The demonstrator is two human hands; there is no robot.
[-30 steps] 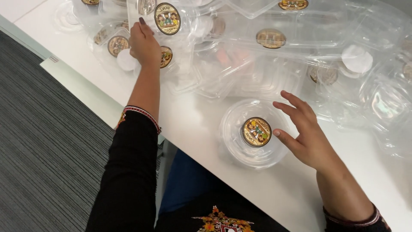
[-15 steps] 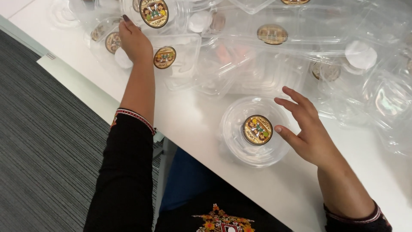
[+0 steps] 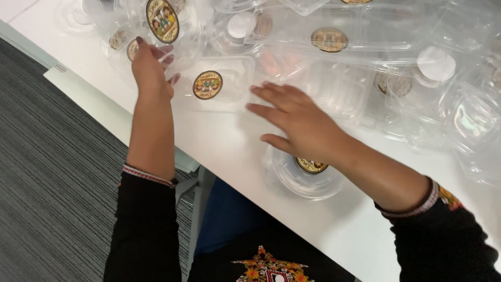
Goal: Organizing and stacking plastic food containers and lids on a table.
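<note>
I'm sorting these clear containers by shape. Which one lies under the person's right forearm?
The round clear tub at the table's near edge, its gold sticker half hidden by the right hand's wrist. It sits alone; the others crowd further back.

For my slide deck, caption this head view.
Left hand touches clear lidded containers; right hand hovers open above a round tub.

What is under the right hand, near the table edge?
Under the right hand lies a round clear plastic container on the white table. Part of its gold round sticker shows. The wrist covers the rest of the sticker and the container's far rim.
</note>
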